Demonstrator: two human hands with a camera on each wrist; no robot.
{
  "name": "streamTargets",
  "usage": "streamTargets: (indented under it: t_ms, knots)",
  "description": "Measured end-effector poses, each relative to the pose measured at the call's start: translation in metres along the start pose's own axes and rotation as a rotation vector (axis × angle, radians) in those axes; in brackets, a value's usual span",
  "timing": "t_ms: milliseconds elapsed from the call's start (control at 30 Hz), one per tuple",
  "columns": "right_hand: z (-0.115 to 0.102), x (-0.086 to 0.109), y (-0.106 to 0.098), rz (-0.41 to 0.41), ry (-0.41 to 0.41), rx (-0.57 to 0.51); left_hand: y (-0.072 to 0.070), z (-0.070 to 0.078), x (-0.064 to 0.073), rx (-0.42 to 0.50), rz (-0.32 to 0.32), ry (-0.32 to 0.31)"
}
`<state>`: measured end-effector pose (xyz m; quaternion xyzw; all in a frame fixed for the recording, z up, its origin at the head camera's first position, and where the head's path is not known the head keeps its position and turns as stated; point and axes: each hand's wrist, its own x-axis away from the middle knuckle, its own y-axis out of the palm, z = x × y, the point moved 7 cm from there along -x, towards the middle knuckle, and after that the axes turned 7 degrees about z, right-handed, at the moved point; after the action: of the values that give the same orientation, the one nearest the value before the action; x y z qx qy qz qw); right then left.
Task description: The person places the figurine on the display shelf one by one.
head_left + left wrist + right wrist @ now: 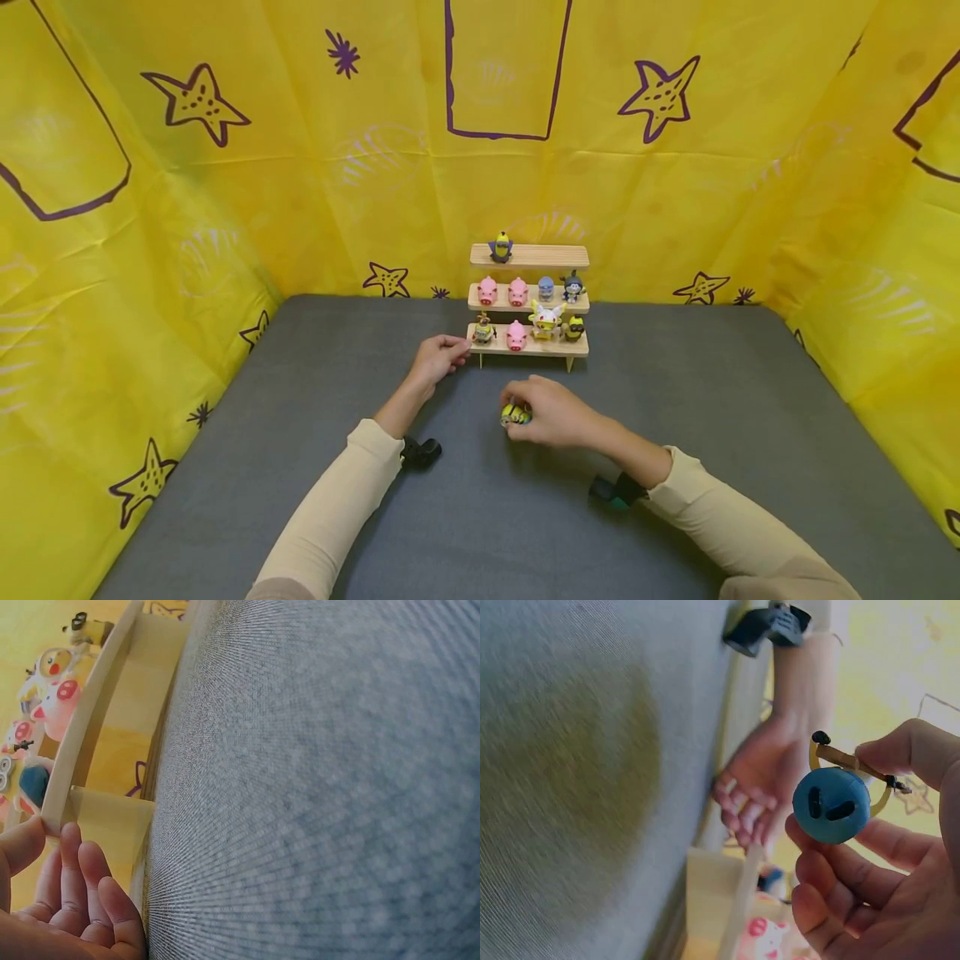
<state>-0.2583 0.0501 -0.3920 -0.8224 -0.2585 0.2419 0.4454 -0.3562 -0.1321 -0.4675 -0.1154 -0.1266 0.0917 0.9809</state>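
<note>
A three-tier wooden display shelf (528, 351) stands at the back of the table with small figurines on its steps. My left hand (439, 358) pinches the left end of its lowest step between thumb and fingertips; the left wrist view shows this step edge (90, 720) at the thumb. In front of the shelf, my right hand (553, 412) holds a yellow and blue minion figurine (514, 414) above the table. The right wrist view shows the figurine's blue underside (831, 804) with two dark feet, gripped between thumb and fingers.
On the lowest step are a pink pig (516, 336), a white and yellow figure (546, 321) and minions. Two pigs, a blue figure (546, 289) and a dark one fill the middle step. One minion (501, 247) stands on top. Yellow cloth (375, 208) surrounds the grey table (337, 333).
</note>
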Motion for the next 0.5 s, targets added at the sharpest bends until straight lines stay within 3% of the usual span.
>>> streamTargets:
  t_ms: [233, 500]
  knots:
    - [0.004, -0.008, -0.031, 0.115, -0.001, -0.064, 0.0, 0.0, 0.0, -0.002, -0.002, -0.002]
    - [0.014, -0.014, -0.065, 0.174, 0.015, -0.103, 0.0, -0.001, 0.001, -0.004, -0.002, -0.013]
